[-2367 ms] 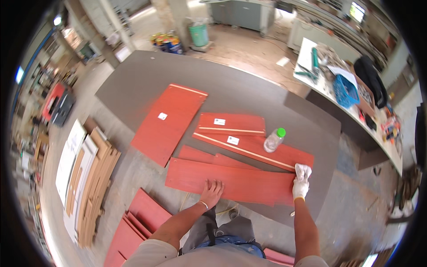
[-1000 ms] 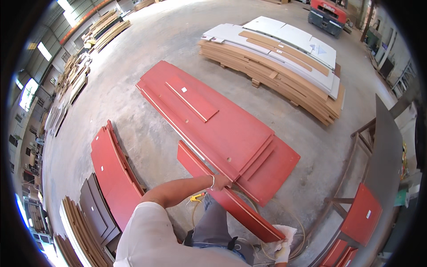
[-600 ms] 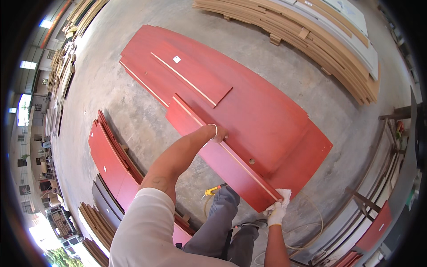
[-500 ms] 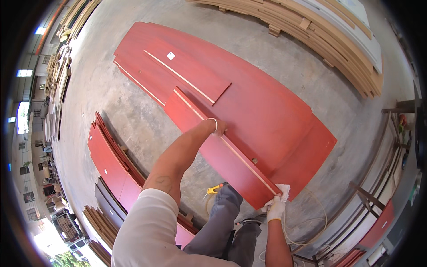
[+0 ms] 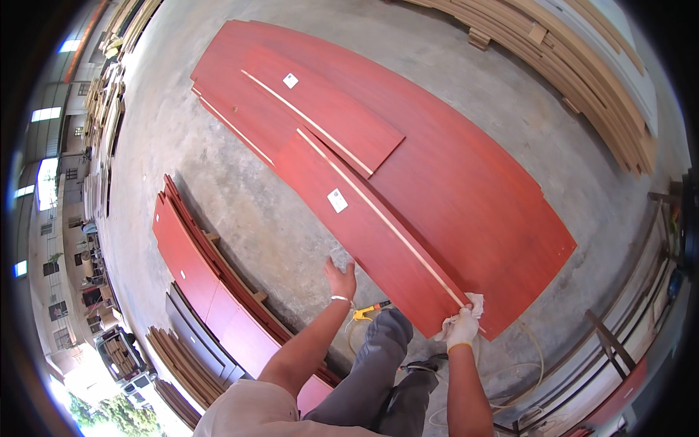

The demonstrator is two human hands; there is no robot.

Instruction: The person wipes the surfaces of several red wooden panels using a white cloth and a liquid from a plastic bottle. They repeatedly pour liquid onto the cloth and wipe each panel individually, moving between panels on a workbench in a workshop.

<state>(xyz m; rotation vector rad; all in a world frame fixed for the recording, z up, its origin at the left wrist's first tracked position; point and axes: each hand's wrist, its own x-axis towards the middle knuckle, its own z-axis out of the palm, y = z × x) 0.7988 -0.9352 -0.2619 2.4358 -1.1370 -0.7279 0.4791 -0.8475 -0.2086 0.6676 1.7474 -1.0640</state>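
Observation:
A long red panel [image 5: 364, 233] with a pale strip along its long edge lies over a stack of wide red panels [image 5: 466, 189]. A white label [image 5: 337, 200] sits on its face. My right hand [image 5: 460, 328], in a pale glove, is closed round a crumpled white cloth [image 5: 475, 301] at the panel's near corner. My bare left hand [image 5: 341, 278], with a white band at the wrist, hovers open just off the panel's left long edge, fingers apart. Another narrow red panel [image 5: 320, 109] with a pale edge strip rests farther up the stack.
Upright red panels [image 5: 186, 251] and dark boards [image 5: 200, 331] stand at the left. A yellow air gun [image 5: 368, 312] is beside my leg, with a hose [image 5: 540, 364] looping over the floor at right. Stacked wooden boards [image 5: 561, 80] line the far right. A metal frame [image 5: 608, 339] stands right.
My left hand has let go of the panel's strip edge and drawn back toward me, left of the panel. The panel's labelled face now shows. My right hand keeps its place at the near corner.

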